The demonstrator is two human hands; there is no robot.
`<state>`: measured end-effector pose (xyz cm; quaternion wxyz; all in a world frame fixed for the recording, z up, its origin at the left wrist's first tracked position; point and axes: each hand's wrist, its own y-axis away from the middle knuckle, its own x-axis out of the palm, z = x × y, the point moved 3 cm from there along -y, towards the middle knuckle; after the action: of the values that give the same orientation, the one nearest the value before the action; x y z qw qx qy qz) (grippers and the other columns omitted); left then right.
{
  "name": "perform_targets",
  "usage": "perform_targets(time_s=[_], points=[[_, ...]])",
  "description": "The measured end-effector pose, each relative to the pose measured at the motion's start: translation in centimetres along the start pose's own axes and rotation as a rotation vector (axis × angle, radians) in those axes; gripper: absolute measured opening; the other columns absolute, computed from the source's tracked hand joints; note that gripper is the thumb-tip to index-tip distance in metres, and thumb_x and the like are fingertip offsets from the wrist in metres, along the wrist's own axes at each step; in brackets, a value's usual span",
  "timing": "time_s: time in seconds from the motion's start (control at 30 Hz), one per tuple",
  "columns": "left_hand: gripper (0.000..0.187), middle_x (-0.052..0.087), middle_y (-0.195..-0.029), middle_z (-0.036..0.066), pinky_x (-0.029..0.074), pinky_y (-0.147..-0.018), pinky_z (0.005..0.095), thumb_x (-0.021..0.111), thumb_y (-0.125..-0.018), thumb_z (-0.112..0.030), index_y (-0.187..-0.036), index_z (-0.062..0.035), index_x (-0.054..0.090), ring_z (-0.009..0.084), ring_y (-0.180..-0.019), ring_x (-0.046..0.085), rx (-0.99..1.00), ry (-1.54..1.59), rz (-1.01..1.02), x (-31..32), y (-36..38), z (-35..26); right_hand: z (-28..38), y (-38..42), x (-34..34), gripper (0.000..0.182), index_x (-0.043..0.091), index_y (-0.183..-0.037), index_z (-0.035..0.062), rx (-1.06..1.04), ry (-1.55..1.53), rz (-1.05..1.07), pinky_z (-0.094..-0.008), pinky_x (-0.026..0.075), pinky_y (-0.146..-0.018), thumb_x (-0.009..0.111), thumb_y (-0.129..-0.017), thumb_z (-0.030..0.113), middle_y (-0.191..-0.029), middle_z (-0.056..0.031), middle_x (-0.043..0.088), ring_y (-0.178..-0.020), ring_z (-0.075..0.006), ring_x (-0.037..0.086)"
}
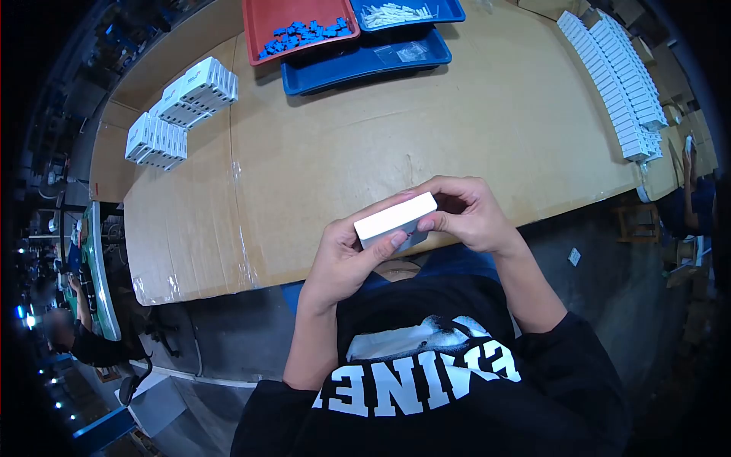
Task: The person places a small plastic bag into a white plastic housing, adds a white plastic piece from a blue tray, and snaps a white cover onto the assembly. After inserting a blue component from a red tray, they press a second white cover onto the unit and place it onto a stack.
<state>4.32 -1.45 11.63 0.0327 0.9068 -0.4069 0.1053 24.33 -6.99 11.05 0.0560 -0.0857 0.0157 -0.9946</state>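
A small white box-shaped piece (396,218) is held between both hands, just above the table's near edge. Its long plain side faces up, and part of a greyer face shows below. My left hand (346,255) grips its left end, thumb on the near face and fingers behind. At the right end, my right hand (468,213) closes on it with the thumb pressed to the near face. The fingertips behind the piece are partly hidden.
The cardboard-covered table (320,167) bears stacked white boxes (183,107) at left and long rows of white pieces (613,84) at right. A red tray (263,38) holds blue parts. Blue trays (365,76) hold white sticks and clear bags. People work at both sides.
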Motion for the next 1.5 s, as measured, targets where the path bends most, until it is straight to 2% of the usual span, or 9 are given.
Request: perform_targets(time_s=[0.17,0.33,0.43,0.63,0.77,0.8,0.93,1.0,1.5], points=[[0.047,0.068,-0.13,0.011,0.049,-0.105,0.0329,0.07,-0.1,-0.015,-0.142,0.0033,0.058,0.0157,-0.117,0.063,-0.03,0.163,-0.116,-0.2,0.1,3.0,-0.6,-0.5,0.9,0.029,0.072,-0.118,-0.0023,0.004,0.029,-0.16,-0.0265,0.056,-0.085,0.079,-0.092,0.009,-0.103,-0.0081,0.075,-0.094,-0.0113,0.069],[0.061,0.052,-0.148,0.015,0.045,-0.112,0.0411,0.059,-0.107,-0.031,-0.157,-0.0043,0.037,0.0233,-0.132,0.056,0.111,0.516,-0.395,0.4,-0.7,3.5,-2.2,-1.8,1.9,0.064,0.052,-0.14,-0.0034,-0.095,-0.104,-0.244,-0.0358,0.051,-0.109,0.084,-0.085,0.003,-0.139,-0.0135,0.06,-0.129,-0.0201,0.059],[0.068,0.05,-0.15,0.016,0.042,-0.115,0.0417,0.064,-0.104,-0.031,-0.158,-0.0043,0.034,0.0249,-0.136,0.052,0.143,0.589,-0.382,0.2,-1.0,2.5,-3.2,-1.4,2.4,0.06,0.055,-0.135,-0.0027,0.015,-0.272,-0.29,-0.0353,0.052,-0.107,0.084,-0.083,0.0,-0.13,-0.0116,0.064,-0.123,-0.0188,0.062],[0.083,0.052,-0.147,0.016,0.04,-0.113,0.0361,0.08,-0.09,-0.017,-0.158,-0.0015,0.034,0.0185,-0.127,0.053,0.237,0.068,-0.364,-2.3,-0.9,2.1,-2.2,-1.3,0.9,0.061,0.055,-0.136,-0.0011,-0.142,-0.028,-0.312,-0.0304,0.054,-0.101,0.082,-0.081,-0.005,-0.116,-0.009,0.067,-0.111,-0.0152,0.066],[0.063,0.056,-0.142,0.013,0.048,-0.103,0.0346,0.081,-0.088,-0.013,-0.144,0.0,0.055,0.0194,-0.116,0.06,0.087,-0.304,-0.072,-1.9,-0.6,1.4,-0.6,-0.6,1.5,0.065,0.053,-0.139,0.0,-0.107,0.139,-0.197,-0.0298,0.055,-0.098,0.083,-0.082,-0.002,-0.112,-0.0082,0.069,-0.109,-0.0152,0.067],[0.047,0.059,-0.137,0.011,0.05,-0.102,0.0342,0.079,-0.091,-0.01,-0.134,0.0019,0.063,0.0204,-0.114,0.062,0.073,-0.23,-0.129,-1.1,-0.8,0.9,-0.8,-0.4,1.7,0.066,0.052,-0.141,0.0001,-0.101,0.035,-0.219,-0.0299,0.055,-0.097,0.083,-0.083,0.0,-0.111,-0.0074,0.07,-0.108,-0.0148,0.067],[0.039,0.064,-0.133,0.013,0.05,-0.108,0.0366,0.073,-0.094,-0.002,-0.131,0.003,0.062,0.0214,-0.122,0.063,0.166,0.155,-0.307,-0.6,-0.8,2.0,-1.6,0.0,1.2,0.053,0.059,-0.134,-0.0016,-0.114,-0.061,-0.277,-0.0317,0.055,-0.096,0.082,-0.087,0.002,-0.114,-0.0082,0.071,-0.108,-0.0161,0.067],[0.04,0.065,-0.132,0.014,0.05,-0.108,0.0366,0.074,-0.094,-0.002,-0.132,0.0029,0.062,0.0219,-0.123,0.063,0.163,0.123,-0.265,-0.7,-0.4,2.1,-1.5,0.5,0.9,0.039,0.067,-0.123,-0.0032,-0.109,-0.028,-0.265,-0.0337,0.055,-0.099,0.081,-0.087,0.002,-0.117,-0.011,0.071,-0.109,-0.019,0.068],[0.039,0.072,-0.12,0.015,0.052,-0.105,0.035,0.079,-0.087,0.001,-0.124,0.0026,0.067,0.0213,-0.116,0.068,0.214,0.003,-0.266,-0.5,0.3,2.1,-1.1,1.0,1.4,0.038,0.069,-0.119,-0.0027,-0.216,0.099,-0.232,-0.0328,0.055,-0.096,0.082,-0.085,0.004,-0.112,-0.0119,0.075,-0.106,-0.0188,0.071]])
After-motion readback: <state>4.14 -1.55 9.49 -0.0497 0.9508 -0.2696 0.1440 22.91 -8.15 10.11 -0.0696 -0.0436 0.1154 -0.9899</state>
